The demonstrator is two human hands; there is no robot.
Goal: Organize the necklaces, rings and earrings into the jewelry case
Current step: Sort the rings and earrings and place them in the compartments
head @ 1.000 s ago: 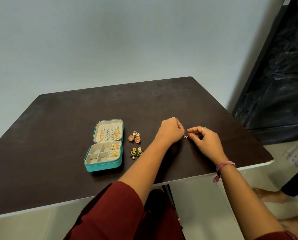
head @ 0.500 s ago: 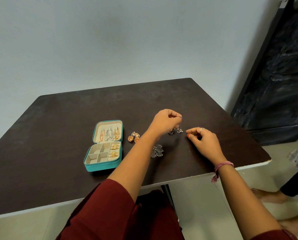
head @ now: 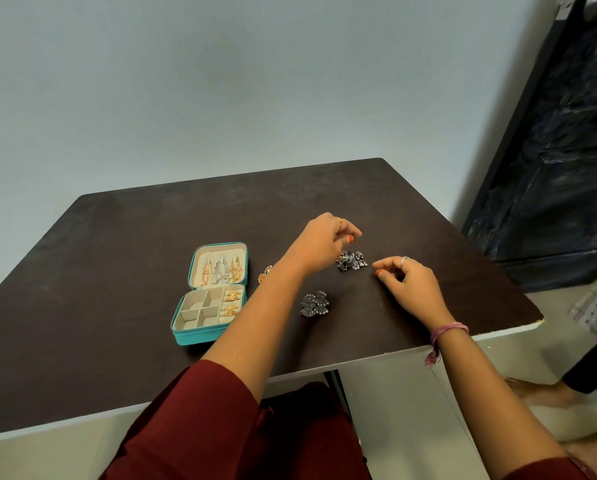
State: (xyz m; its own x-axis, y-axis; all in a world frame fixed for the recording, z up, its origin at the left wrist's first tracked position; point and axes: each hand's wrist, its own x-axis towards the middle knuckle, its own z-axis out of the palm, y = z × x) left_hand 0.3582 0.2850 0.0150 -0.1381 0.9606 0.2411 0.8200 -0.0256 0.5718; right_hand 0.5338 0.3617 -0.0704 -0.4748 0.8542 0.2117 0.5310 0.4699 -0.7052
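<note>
Over the table (head: 117,271), the left hand (head: 319,242) pinches something tiny, with dark earrings (head: 352,260) hanging just beneath it. The right hand (head: 409,285) rests loosely curled near the right edge, holding nothing. The open jewelry case (head: 208,296) sits left of centre, and a second dark pair (head: 314,303) lies toward the front edge.

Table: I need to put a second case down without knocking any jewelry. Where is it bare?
Bare: the table left of the jewelry case, and the far strip toward the wall. Crowded: right of the case, where the left hand, right hand and both dark earring clusters sit.
</note>
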